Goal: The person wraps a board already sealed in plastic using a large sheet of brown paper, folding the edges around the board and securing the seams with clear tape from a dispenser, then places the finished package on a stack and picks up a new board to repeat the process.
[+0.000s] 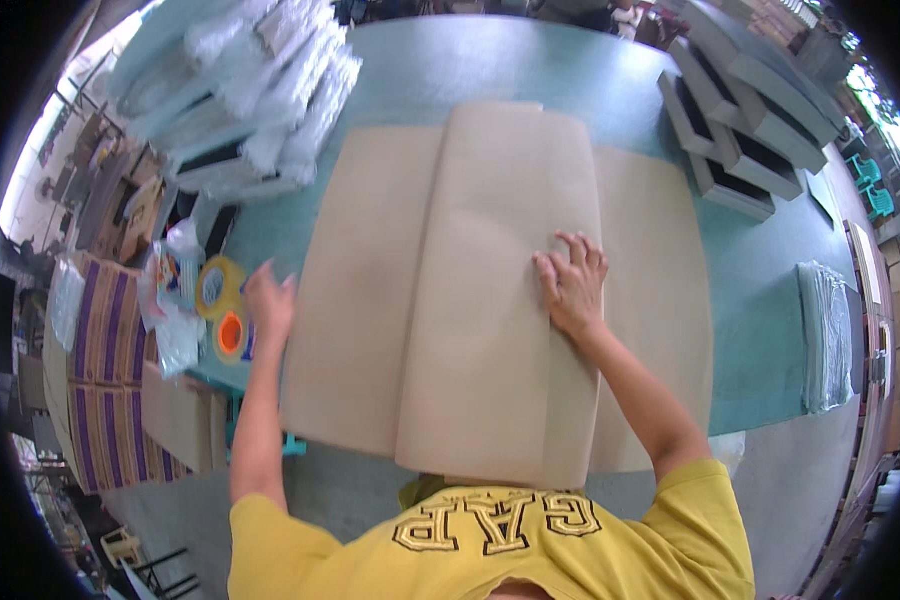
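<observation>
Brown paper sheet (370, 300): lies flat at the centre of the frame on the green table (750, 280), with its near edge hanging over the table's lower edge toward the person.
Folded flap (500, 280): a long panel of the same paper is turned over the middle, running from the upper centre down to the lower centre, with more paper showing on either side.
Right hand (570, 285): just right of centre, palm down on the right edge of the flap, fingers spread and flat, pressing and not gripping.
Left hand (270, 300): left of centre, at the paper's left edge, fingers loosely open and blurred, holding nothing; whether it touches the paper I cannot tell.
Tape rolls (222, 310): one yellowish and one orange, just left of the left hand at the table's left edge.
Plastic-wrapped stack (260, 90): upper left of the frame, on the table.
Grey boxes (740, 130): upper right, several stacked, open sides dark.
Clear bags pile (825, 335): right edge of the table.
Striped cartons (105, 370): lower left, beside the table.
</observation>
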